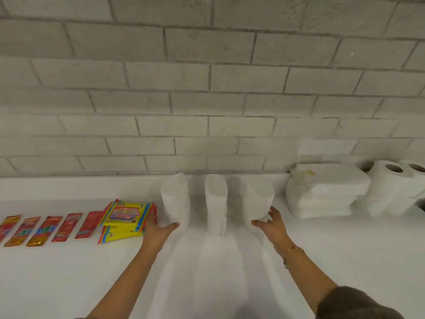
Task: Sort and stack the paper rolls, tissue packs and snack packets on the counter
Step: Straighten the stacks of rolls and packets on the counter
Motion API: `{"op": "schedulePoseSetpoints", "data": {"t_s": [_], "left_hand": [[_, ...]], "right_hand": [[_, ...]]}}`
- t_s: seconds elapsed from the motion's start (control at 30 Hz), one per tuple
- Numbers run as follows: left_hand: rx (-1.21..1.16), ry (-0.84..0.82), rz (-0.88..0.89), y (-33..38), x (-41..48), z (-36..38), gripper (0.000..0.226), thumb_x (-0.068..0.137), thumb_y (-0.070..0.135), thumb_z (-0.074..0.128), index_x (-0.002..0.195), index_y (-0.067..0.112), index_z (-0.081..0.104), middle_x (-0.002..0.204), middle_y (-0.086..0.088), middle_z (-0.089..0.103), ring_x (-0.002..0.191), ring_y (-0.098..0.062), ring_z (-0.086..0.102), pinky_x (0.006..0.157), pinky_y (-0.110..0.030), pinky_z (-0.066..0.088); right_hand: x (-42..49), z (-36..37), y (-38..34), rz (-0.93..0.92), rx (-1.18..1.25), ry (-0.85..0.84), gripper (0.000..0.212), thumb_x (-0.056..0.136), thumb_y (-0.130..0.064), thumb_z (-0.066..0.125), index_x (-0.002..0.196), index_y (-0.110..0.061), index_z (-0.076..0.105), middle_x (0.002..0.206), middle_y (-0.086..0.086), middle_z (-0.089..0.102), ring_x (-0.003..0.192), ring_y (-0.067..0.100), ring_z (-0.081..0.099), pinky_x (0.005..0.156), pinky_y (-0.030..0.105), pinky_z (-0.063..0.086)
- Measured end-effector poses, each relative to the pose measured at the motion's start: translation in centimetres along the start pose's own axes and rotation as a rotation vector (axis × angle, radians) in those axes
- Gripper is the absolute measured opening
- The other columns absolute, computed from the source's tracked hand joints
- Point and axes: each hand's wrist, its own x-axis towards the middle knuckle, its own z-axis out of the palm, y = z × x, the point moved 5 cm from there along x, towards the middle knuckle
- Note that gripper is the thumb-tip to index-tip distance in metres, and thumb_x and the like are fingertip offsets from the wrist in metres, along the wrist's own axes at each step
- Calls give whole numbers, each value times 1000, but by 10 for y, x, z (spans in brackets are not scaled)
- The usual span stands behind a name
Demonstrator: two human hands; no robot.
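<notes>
Three white tissue packs stand upright in a row on the white counter (pixel 207 272): a left pack (pixel 175 201), a middle pack (pixel 216 203) and a right pack (pixel 261 201). My left hand (pixel 158 229) is open at the base of the left pack, thumb by its front corner. My right hand (pixel 272 223) is open with fingers spread against the right pack's lower side. Yellow snack packets (pixel 125 216) lie stacked just left of my left hand. Red snack packets (pixel 43 229) lie side by side at far left.
A stack of flat white tissue packs (pixel 328 194) lies at the right against the grey brick wall (pixel 207 88). Paper rolls (pixel 393 187) stand beyond it at the far right edge. My right wrist wears a gold bracelet (pixel 292 249).
</notes>
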Motion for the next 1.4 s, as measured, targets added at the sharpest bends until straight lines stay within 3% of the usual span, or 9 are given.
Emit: {"op": "schedulePoseSetpoints", "data": {"t_s": [0.17, 0.27, 0.63, 0.8, 0.9, 0.97, 1.1, 1.23, 1.4], "left_hand": [[51, -17, -38, -1, 26, 15, 105, 57, 22, 87, 141, 11, 26, 144, -13, 39, 130, -30, 40, 105, -44, 38], [42, 6, -11, -1, 32, 22, 93, 59, 10, 85, 137, 9, 33, 135, -12, 47, 123, -30, 46, 99, -42, 43], [63, -43, 100, 4, 19, 59, 84, 65, 10, 80, 135, 13, 35, 132, -8, 51, 120, -27, 50, 97, -39, 44], [-2, -103, 217, 26, -3, 71, 75, 48, 43, 73, 115, 41, 38, 114, 21, 50, 100, 5, 49, 86, -22, 40], [20, -103, 251, 31, -9, 78, 53, 69, 21, 76, 95, 49, 39, 98, 28, 49, 87, 17, 50, 77, -13, 39], [10, -102, 259, 31, -9, 84, 53, 79, 4, 69, 89, 46, 38, 91, 24, 49, 77, 21, 52, 70, -4, 40], [8, -87, 255, 22, -7, 90, 53, 81, 6, 67, 94, 49, 38, 95, 27, 50, 82, 16, 51, 69, -4, 42], [16, -112, 258, 21, -4, 100, 55, 83, 10, 66, 102, 51, 34, 98, 30, 49, 87, 12, 51, 69, -3, 42], [39, -127, 246, 27, 2, 116, 61, 82, 22, 67, 133, 26, 34, 113, 16, 52, 102, -5, 51, 85, -21, 39]], "right_hand": [[13, 4, 0, -20, -80, -26, 80, 70, -8, 77, 136, -14, 31, 135, 7, 48, 115, 23, 49, 94, 33, 43], [19, 7, -1, -58, -132, -29, 74, 72, -8, 74, 133, -12, 33, 129, 8, 50, 103, 18, 47, 87, 30, 41], [15, 43, -9, -178, -147, -145, 75, 75, -8, 73, 136, -18, 31, 118, -5, 47, 107, 15, 47, 87, 25, 40], [5, 60, -20, -254, -136, -228, 65, 75, -7, 72, 123, -31, 35, 106, -21, 45, 96, -1, 48, 70, 4, 40], [4, 62, -27, -307, -145, -224, 49, 76, -2, 70, 96, -39, 45, 97, -26, 51, 92, -7, 53, 66, -1, 42], [5, 62, -28, -308, -141, -204, 42, 78, -9, 70, 103, -34, 49, 97, -19, 54, 92, -1, 55, 64, 2, 43], [11, 63, -27, -261, -150, -158, 60, 78, -21, 71, 129, -18, 38, 108, -10, 49, 96, 7, 49, 70, 9, 38], [15, 60, -28, -262, -135, -107, 54, 81, -21, 68, 127, -17, 40, 104, -11, 50, 93, 9, 51, 66, 8, 38], [28, 51, -34, -266, -137, -82, 48, 83, -20, 65, 125, -20, 42, 98, -13, 52, 89, 7, 51, 75, 17, 39]]}}
